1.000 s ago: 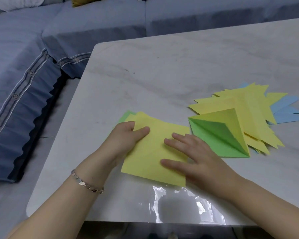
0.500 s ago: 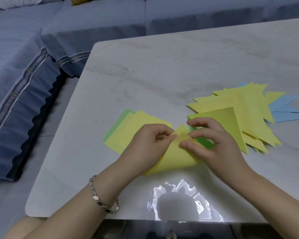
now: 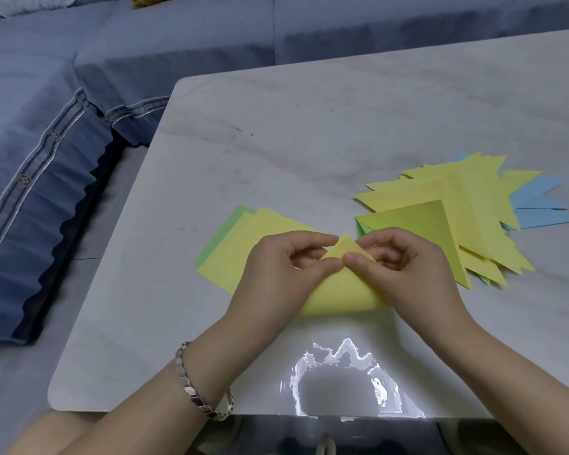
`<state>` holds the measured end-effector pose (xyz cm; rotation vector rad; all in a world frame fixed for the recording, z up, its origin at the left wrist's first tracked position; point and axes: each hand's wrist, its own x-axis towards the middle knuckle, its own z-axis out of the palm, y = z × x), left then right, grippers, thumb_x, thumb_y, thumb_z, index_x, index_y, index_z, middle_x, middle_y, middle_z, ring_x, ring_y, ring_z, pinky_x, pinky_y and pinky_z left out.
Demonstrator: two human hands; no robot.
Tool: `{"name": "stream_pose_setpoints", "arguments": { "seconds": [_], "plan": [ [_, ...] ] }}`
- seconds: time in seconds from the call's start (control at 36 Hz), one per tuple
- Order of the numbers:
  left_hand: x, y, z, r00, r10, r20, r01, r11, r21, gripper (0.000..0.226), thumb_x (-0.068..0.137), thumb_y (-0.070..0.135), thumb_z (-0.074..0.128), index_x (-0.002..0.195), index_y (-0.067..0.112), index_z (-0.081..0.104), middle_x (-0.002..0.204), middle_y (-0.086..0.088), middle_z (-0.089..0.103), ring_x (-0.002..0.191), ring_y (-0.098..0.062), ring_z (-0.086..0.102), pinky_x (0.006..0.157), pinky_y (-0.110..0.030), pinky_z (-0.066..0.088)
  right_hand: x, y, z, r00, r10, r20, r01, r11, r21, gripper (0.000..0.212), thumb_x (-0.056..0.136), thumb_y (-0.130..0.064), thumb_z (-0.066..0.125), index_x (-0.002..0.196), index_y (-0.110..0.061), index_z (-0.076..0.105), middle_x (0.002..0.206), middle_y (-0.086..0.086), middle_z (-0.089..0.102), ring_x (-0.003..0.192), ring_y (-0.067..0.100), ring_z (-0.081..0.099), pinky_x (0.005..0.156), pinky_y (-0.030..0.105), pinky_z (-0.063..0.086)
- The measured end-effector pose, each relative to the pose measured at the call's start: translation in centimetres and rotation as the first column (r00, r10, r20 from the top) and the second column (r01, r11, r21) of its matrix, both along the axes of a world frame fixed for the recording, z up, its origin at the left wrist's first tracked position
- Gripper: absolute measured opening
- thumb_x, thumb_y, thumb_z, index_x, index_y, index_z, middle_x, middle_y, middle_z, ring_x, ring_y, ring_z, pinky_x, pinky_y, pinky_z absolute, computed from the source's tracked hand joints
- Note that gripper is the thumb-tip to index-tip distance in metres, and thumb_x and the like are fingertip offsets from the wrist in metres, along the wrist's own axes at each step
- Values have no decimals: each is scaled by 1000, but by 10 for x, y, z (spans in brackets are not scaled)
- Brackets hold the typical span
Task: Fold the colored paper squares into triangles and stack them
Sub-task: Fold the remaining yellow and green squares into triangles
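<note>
Folded sheet: a plain yellow paper square (image 3: pixel 342 297) lies on the table, bent over on itself. Its near edge is a soft, rounded bend rather than a flat crease. Its two corners meet in a sharp point at the far side.
Left hand (image 3: pixel 286 267): curled, thumb and forefinger pinching the left side of that point on the yellow sheet.
Right hand (image 3: pixel 404 267): curled the same way, thumb and forefinger pinching the right side of the point, its thumb tip touching the left thumb.
Unfolded stack (image 3: pixel 243 251): flat matte squares just left of the yellow sheet and partly under the left hand. A yellow one is on top, and a pale green sheet (image 3: pixel 224 234) shows along the stack's left edge.
Triangle pile (image 3: pixel 457 198): right of and beyond the yellow sheet, a fanned heap of crisp folded triangles, mostly yellow. A yellow-green triangle (image 3: pixel 418 224) lies on top nearest the right hand, and light blue triangles (image 3: pixel 539 208) stick out at the far right.
Table (image 3: pixel 276 142): smooth, pale, marble-patterned top with rounded corners. A bright glossy glare (image 3: pixel 342 382) sits nearer than the yellow sheet.
Bracelet (image 3: pixel 194 389): silver, linked metal, on the left wrist.
Sofa (image 3: pixel 46 159): blue fabric with patterned trim and a pleated skirt, left of and beyond the table.
</note>
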<state>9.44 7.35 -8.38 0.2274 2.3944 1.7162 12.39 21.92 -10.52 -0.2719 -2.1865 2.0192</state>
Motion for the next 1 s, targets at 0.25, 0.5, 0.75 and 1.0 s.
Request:
{"name": "stream_pose_setpoints", "arguments": {
  "seconds": [0.25,0.5,0.75,1.0],
  "plan": [
    [3,-3,2,998,55,-33,-55,998,9,36,69,14,79,63,48,68,63,20,65,58,8,55,59,-2,39,2,-3,6,1000,-12,-21,11,999,-34,21,70,-5,75,77,-25,70,66,-1,71,57,-3,59,60,5,42],
    [5,-4,1,994,86,-61,-85,996,23,36,69,18,78,65,52,68,73,12,70,64,3,57,62,-5,43,3,-4,7,1000,5,-19,-5,999,-43,24,71,-5,74,75,-28,71,65,-17,69,61,-8,60,59,3,40],
    [7,-4,1,994,92,-63,-89,995,51,36,72,13,76,66,48,70,74,5,71,66,0,60,66,-7,46,3,-5,7,998,43,-37,-45,996,-71,27,72,1,71,79,-25,69,62,-9,70,59,-6,60,62,3,41],
    [8,-5,2,998,50,-49,-47,998,50,35,75,10,73,67,43,69,73,29,68,75,12,62,66,-2,41,3,-4,5,998,28,-52,-27,1000,14,23,72,-6,73,73,-29,71,71,-25,68,68,-12,60,63,2,41]
  ]
}}
